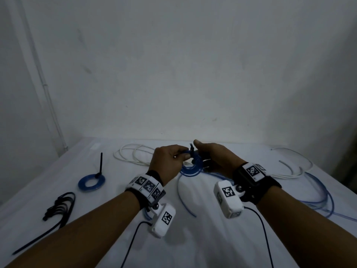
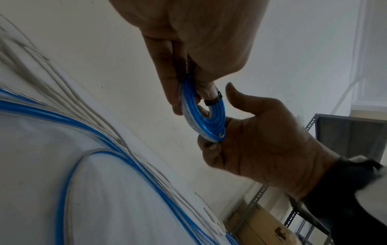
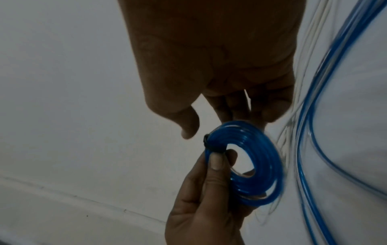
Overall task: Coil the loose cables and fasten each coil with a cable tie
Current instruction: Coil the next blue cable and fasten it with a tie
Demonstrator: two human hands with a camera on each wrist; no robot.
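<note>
A small blue cable coil (image 1: 193, 164) hangs above the table between both hands. A black cable tie (image 2: 212, 101) is wrapped round its rim, with the tail (image 1: 191, 148) sticking up. My left hand (image 1: 182, 156) pinches the coil beside the tie, thumb on one face and fingers through the hole. In the right wrist view the left thumb (image 3: 216, 161) lies just below the tie (image 3: 209, 144). My right hand (image 1: 201, 154) has its fingers (image 2: 209, 147) curled at the coil's opposite rim, thumb lifted off. A loose blue cable (image 1: 318, 192) trails to the right.
A tied blue coil (image 1: 91, 182) lies at the left with its black tie tail upright. Spare black cable ties (image 1: 59, 206) sit near the left front. Loose white cables (image 1: 131, 155) lie behind the hands and at the right (image 1: 293, 167). A wall stands behind the white table (image 1: 212, 238).
</note>
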